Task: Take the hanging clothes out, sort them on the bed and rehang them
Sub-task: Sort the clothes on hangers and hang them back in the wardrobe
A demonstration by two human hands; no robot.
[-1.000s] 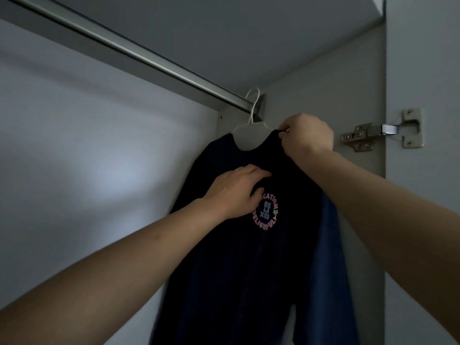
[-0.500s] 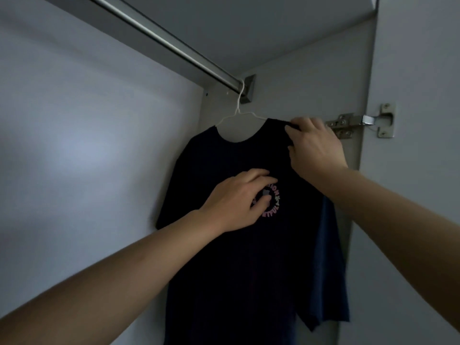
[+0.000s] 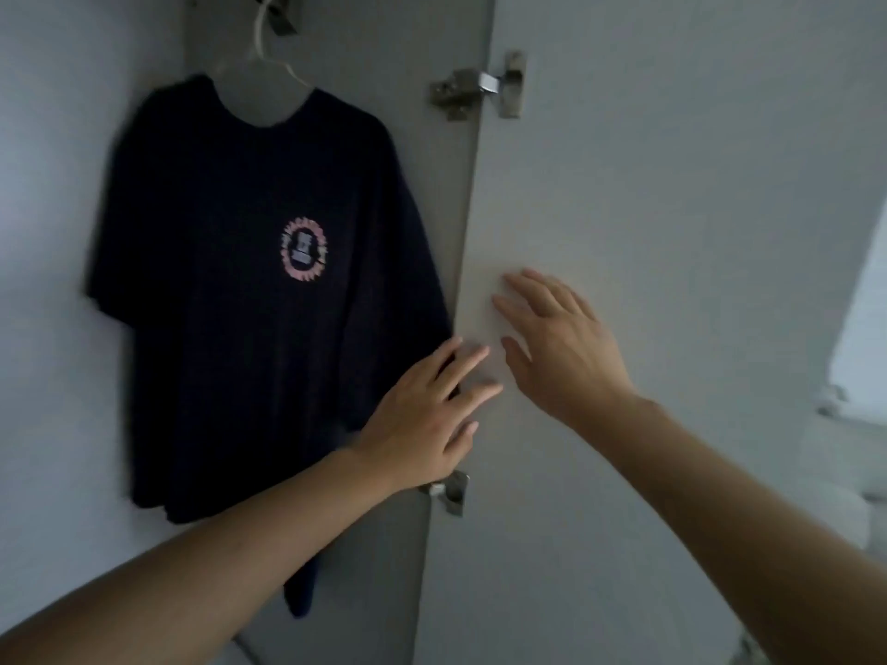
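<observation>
Dark T-shirt [image 3: 249,300] with a round pink chest print, hanging on a white hanger [image 3: 261,55] up and to the left of both hands. Left hand [image 3: 422,419], fingers straight and spread, holding nothing, at the shirt's right hem edge. Right hand [image 3: 557,348], likewise spread and empty, just beside it before the wardrobe door [image 3: 672,232]; upper hinge [image 3: 480,88] above
</observation>
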